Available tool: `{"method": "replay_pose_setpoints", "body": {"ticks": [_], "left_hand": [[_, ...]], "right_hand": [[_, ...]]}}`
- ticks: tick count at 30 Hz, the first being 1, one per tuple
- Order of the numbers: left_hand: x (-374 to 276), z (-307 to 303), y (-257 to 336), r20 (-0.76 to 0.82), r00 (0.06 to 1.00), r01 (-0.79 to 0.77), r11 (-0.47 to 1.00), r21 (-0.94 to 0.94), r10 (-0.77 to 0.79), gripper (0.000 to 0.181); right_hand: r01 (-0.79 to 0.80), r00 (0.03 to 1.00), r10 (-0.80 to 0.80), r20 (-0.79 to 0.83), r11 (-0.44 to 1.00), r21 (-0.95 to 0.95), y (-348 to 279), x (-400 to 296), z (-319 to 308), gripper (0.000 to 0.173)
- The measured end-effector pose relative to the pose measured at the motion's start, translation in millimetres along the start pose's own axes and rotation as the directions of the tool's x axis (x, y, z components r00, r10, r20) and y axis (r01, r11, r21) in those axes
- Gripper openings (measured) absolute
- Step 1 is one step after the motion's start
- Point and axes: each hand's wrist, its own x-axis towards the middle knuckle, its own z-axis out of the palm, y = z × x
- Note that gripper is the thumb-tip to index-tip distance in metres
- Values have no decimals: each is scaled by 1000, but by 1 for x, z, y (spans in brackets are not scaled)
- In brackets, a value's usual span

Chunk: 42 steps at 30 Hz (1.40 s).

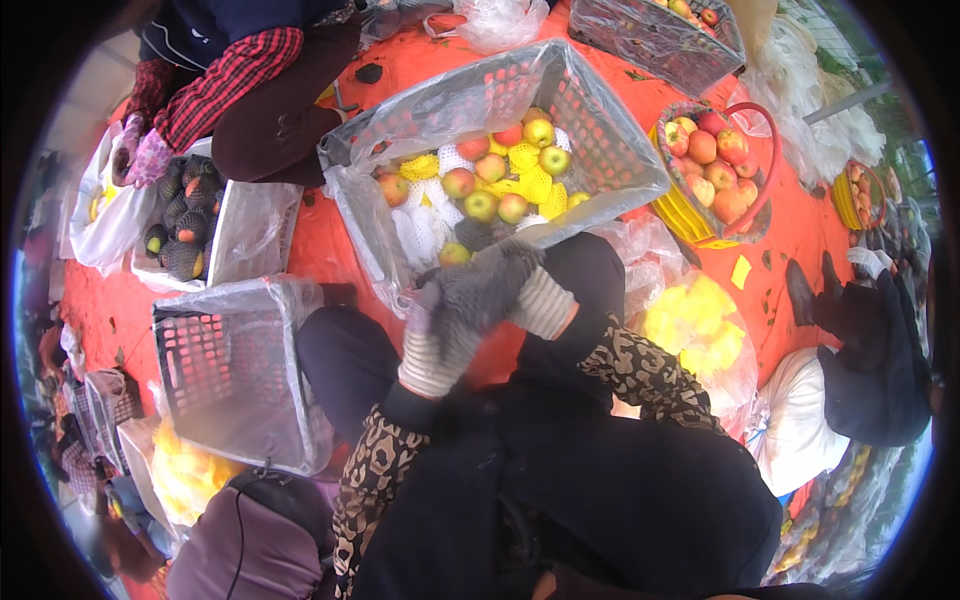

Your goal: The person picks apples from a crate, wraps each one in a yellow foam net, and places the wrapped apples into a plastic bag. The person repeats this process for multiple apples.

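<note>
Both hands wear knit gloves with white ribbed cuffs and dark palms, and they meet over the near edge of a large plastic crate [600, 187] lined with clear film. My left hand [442, 322] and my right hand [525, 285] are blurred. Dark mesh seems to lie between them, but what they hold cannot be made out. In the crate are loose red-green apples [457, 182], yellow foam nets [534, 180], white foam nets [420, 232] and a dark-netted fruit [472, 234].
A lined crate [240, 375] stands at left, behind it a box of dark-netted fruit [184, 225] beside another person's gloved hands. A yellow basket of apples [686, 217] with a red handle stands right, above a bag of yellow nets [694, 322]. Another person sits far right.
</note>
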Motion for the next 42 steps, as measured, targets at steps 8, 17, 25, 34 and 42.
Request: {"method": "replay_pose_setpoints", "body": {"ticks": [8, 17, 25, 34, 42], "left_hand": [[30, -41, 44, 183, 851, -334, 239, 912, 491, 55], [75, -87, 52, -84, 702, -303, 403, 864, 708, 29], [71, -86, 50, -114, 713, -290, 439, 851, 692, 31], [72, -111, 51, -28, 709, -232, 271, 934, 704, 33], [76, -50, 52, 411, 714, -442, -89, 892, 567, 101]], "right_hand": [[-456, 865, 476, 155, 620, 639, 8, 66, -8, 19], [-235, 706, 531, 468, 800, -552, 205, 90, 44, 32], [-274, 603, 607, 518, 767, -580, 234, 89, 97, 38], [-494, 341, 599, 725, 770, -404, 166, 133, 15, 67], [-476, 862, 228, 453, 58, 878, 47, 113, -35, 65]]}}
